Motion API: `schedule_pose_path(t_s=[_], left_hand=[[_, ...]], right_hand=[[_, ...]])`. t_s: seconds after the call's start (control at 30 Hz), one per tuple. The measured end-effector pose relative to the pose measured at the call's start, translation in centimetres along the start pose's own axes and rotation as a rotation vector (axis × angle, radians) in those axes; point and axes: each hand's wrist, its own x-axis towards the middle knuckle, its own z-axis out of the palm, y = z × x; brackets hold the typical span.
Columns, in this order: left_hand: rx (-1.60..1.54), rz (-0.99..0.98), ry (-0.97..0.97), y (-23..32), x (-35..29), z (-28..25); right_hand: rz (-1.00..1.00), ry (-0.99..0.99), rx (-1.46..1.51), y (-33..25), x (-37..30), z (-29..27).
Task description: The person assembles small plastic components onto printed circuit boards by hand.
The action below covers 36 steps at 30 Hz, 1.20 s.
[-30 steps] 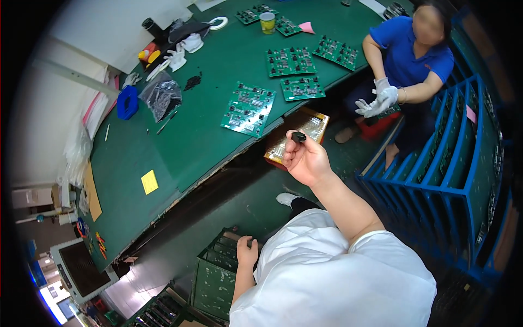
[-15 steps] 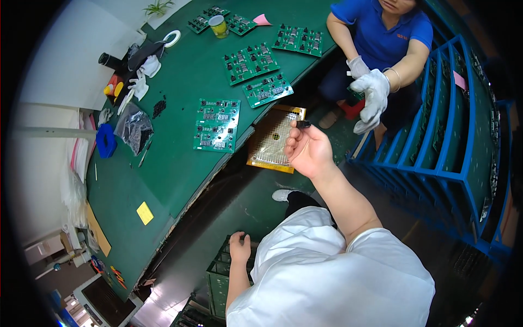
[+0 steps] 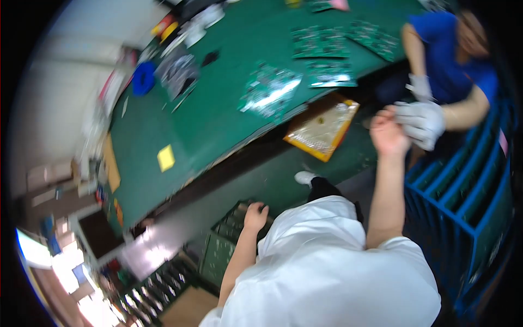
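My right hand (image 3: pixel 389 133) is raised at the right, palm turned up, its fingertips meeting or overlapping a co-worker's white-gloved hand (image 3: pixel 422 124). Motion blur smears the fingers, and no part can be made out in them. Low in the middle, my left hand (image 3: pixel 255 216) hangs beside a dark green slotted rack (image 3: pixel 220 240); its thumb and fingers are apart and it appears to hold nothing. Several green circuit boards (image 3: pixel 269 90) lie along the near right edge of the green table (image 3: pixel 207 131).
A framed tray with an orange rim (image 3: pixel 324 128) sits below the table edge. Blue racks (image 3: pixel 452 207) stand at the right by the co-worker. On the table are a yellow note (image 3: pixel 165 157), a blue ring-shaped object (image 3: pixel 144 79) and a plastic bag of dark parts (image 3: pixel 177 71).
The view has swung, shifting the scene. My right hand has moved toward the co-worker's glove. The small black part seen in its fingers earlier no longer shows. My left hand remains low.
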Motion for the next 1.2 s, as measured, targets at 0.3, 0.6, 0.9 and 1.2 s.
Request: schedule_pose_path(t_s=[0.3,0.6,0.9,1.2], left_hand=[[-0.243,-0.498,0.058,-6.7,-7.0,3.3],[-0.162,-0.885,-0.15,-11.6,-20.1,11.1],[0.249,-0.674,-0.449,-13.1,-26.4,20.6],[0.506,-0.471,-0.756,-19.7,-29.3,29.4]], right_hand=[[0.326,0.098,-0.214,2.2,3.7,-8.7],[1.088,0.17,-0.814,19.1,-6.8,-7.5],[1.139,0.042,-1.38,17.4,-10.6,-8.8],[1.047,0.02,-2.288,-0.1,-14.5,-17.6]])
